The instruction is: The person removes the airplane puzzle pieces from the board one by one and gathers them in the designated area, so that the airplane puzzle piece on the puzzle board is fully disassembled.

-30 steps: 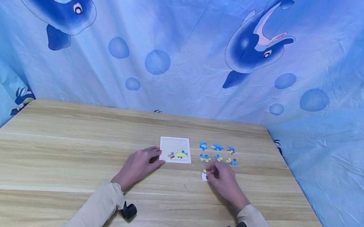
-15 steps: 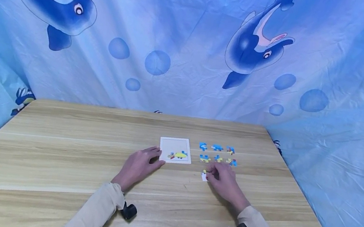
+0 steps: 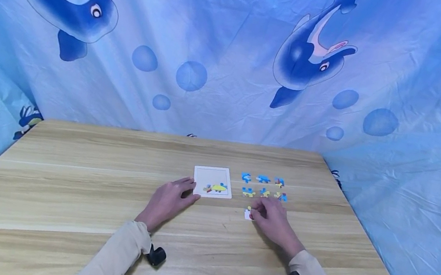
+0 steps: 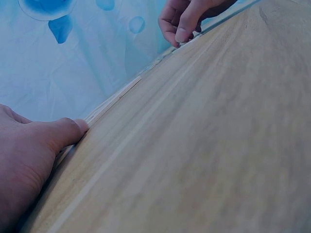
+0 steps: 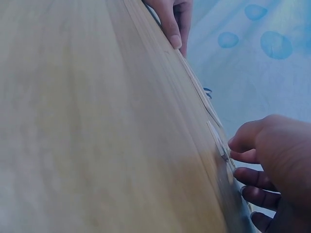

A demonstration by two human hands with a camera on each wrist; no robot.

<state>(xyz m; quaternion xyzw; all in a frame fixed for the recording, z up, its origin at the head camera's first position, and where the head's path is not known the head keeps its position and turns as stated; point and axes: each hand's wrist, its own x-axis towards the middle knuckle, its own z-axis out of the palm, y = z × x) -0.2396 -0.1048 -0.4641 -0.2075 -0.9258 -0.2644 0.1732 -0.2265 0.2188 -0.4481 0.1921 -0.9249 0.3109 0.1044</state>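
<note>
A white square puzzle tray [image 3: 210, 176] lies mid-table in the head view, with a few joined yellow, blue and red pieces [image 3: 218, 187] along its lower side. My left hand [image 3: 169, 198] holds the tray's lower left corner, thumb at the near edge and fingers at the left side. Right of the tray, my right hand [image 3: 272, 218] pinches a white, yellow and red jigsaw piece [image 3: 248, 214] between thumb and index finger. In the right wrist view that piece [image 5: 217, 141] shows edge-on, low over the wood; its far part is hidden by the fingers.
Two rows of loose jigsaw pieces [image 3: 263, 179] lie just beyond my right hand. The wooden table [image 3: 65, 190] ends at a blue curtain [image 3: 234, 53] printed with dolphins. Each wrist wears a small black camera [image 3: 156, 256].
</note>
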